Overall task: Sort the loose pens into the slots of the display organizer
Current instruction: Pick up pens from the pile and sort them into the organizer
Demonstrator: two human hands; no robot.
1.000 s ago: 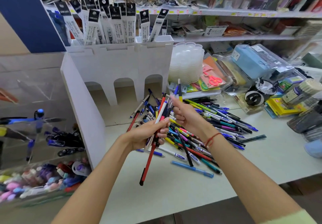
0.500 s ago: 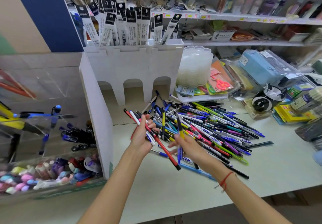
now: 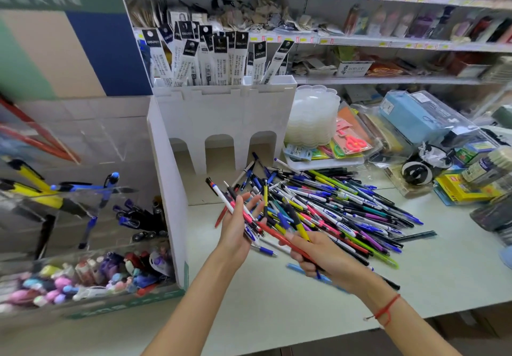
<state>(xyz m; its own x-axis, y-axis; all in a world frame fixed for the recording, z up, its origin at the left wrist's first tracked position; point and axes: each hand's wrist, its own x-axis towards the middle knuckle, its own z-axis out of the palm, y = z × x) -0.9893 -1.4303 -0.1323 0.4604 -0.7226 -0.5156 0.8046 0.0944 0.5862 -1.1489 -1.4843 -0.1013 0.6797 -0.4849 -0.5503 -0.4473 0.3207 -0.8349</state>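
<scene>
Brought both hands down and nearer the body within the last second. Loosened the left hand (image 3: 235,231) to almost straight fingers, thumb apparently pinning the bundle (image 3: 223,199) against the palm. Moved the right hand (image 3: 321,258) across to the bundle's near end, curled round a red pen (image 3: 277,235) and a yellow pen (image 3: 300,229). Reads as squaring up a handful — nothing slotted yet. Runs diagonally: far ends up and left past the left fingertips, toward the display organizer (image 3: 221,117); near ends down into the right hand. Leaves the loose pile (image 3: 346,211) just beyond and right of that hand.

Packaged scissors (image 3: 356,143), blue box (image 3: 410,117), stacked trays (image 3: 313,117).
</scene>
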